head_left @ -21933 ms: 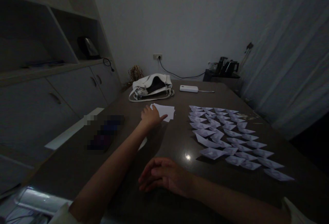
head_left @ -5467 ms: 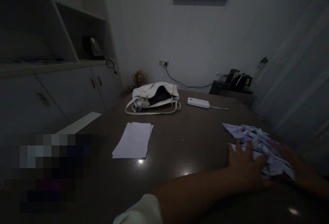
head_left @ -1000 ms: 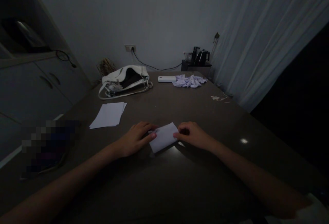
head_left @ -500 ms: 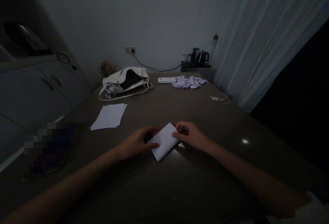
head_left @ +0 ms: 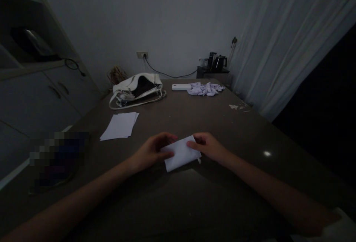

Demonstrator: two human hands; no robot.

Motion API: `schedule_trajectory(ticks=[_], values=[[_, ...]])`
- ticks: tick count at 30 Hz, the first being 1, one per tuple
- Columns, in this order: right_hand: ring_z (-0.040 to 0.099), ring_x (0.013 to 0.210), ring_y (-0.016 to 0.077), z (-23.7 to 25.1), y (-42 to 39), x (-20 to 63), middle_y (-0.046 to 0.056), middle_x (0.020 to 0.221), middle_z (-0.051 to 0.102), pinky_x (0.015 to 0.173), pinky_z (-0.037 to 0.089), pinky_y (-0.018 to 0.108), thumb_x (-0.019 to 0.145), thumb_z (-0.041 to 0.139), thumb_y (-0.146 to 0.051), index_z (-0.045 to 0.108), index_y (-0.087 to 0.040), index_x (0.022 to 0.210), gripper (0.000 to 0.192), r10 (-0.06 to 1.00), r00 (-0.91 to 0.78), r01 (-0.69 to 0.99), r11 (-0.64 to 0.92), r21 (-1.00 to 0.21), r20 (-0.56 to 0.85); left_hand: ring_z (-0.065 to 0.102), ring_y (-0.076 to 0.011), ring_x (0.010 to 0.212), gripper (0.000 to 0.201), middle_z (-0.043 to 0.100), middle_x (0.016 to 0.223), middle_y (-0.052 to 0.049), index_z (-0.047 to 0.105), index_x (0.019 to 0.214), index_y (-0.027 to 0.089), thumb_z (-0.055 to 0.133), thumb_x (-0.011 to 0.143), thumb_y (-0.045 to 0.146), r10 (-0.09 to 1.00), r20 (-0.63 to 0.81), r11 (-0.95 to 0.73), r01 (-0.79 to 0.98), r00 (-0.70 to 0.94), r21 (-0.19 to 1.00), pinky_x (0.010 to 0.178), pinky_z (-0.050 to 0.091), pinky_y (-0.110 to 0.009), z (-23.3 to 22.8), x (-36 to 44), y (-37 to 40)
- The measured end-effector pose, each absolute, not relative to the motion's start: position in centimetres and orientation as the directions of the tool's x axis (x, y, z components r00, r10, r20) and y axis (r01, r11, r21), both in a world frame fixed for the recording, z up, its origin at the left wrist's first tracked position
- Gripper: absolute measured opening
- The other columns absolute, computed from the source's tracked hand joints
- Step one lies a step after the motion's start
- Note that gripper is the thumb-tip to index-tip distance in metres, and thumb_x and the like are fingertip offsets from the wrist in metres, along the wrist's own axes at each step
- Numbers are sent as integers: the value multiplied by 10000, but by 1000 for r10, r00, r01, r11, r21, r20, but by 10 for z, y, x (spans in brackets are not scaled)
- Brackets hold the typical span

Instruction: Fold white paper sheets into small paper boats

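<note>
A folded white sheet of paper (head_left: 181, 155) lies on the dark table (head_left: 211, 123) in front of me. My left hand (head_left: 151, 151) grips its left end, fingers curled over the edge. Its right end is pinched by my right hand (head_left: 208, 146), thumb on top. A small stack of flat white sheets (head_left: 120, 125) rests to the left, further back. A heap of folded paper shapes (head_left: 205, 88) sits at the table's far end.
A white handbag (head_left: 137, 89) lies open at the far left of the table, with a white power bank (head_left: 181, 86) beside the heap. Cabinets (head_left: 47, 97) stand on the left, a curtain (head_left: 278, 49) on the right. A kettle set (head_left: 215, 64) stands against the far wall.
Over the last second both hands turned the folded sheet and brought it back down flatter on the table. Much earlier, the paper shapes lay in rows and were swept into a heap.
</note>
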State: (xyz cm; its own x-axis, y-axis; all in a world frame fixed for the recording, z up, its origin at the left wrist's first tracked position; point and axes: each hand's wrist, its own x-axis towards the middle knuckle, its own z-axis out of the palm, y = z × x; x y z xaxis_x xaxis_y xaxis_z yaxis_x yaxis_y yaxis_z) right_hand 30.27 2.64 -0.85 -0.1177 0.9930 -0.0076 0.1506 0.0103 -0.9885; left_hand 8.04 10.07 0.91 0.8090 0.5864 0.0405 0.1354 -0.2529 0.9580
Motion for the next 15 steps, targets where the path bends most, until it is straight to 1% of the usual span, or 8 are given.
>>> schedule_trajectory(ticks=[1, 3, 7, 12, 15], values=[[621, 706, 142, -8, 26, 303, 49, 812, 670, 627, 476, 265, 789, 657, -363, 629, -141, 855, 234, 993, -121, 140, 4, -990, -14, 609, -225, 1028, 392, 638, 1100, -88, 576, 1117, 164, 709, 754, 230, 606, 45, -251, 137, 794, 958, 867, 512, -372, 8, 81, 102], [617, 693, 140, -8, 26, 303, 45, 798, 672, 617, 465, 260, 767, 681, -361, 632, -137, 838, 239, 996, -87, 114, -3, -994, -13, 621, -228, 1008, 386, 644, 1108, -93, 594, 1094, 154, 721, 750, 276, 658, 35, -234, 159, 753, 959, 831, 523, -356, 8, 81, 104], [624, 715, 147, -9, 27, 305, 54, 824, 681, 633, 466, 261, 748, 701, -357, 631, -137, 840, 249, 1000, 4, 77, 10, -997, 10, 656, -227, 920, 415, 690, 1031, -88, 625, 1046, 132, 729, 743, 396, 725, -52, -146, 227, 686, 963, 789, 526, -350, 10, 82, 108], [629, 715, 149, -11, 29, 306, 61, 835, 688, 639, 470, 262, 725, 711, -373, 642, -134, 836, 272, 997, 52, 78, 45, -996, 49, 666, -209, 786, 360, 718, 845, -50, 662, 893, 132, 721, 735, 451, 751, -108, -123, 299, 651, 946, 688, 518, -305, 13, 81, 108], [628, 698, 155, -12, 30, 305, 64, 812, 691, 614, 463, 262, 725, 704, -397, 650, -136, 822, 283, 997, 57, 108, 49, -993, 55, 651, -190, 723, 346, 711, 793, -40, 666, 864, 135, 724, 722, 445, 747, -125, -98, 294, 652, 951, 621, 499, -273, 11, 81, 109]])
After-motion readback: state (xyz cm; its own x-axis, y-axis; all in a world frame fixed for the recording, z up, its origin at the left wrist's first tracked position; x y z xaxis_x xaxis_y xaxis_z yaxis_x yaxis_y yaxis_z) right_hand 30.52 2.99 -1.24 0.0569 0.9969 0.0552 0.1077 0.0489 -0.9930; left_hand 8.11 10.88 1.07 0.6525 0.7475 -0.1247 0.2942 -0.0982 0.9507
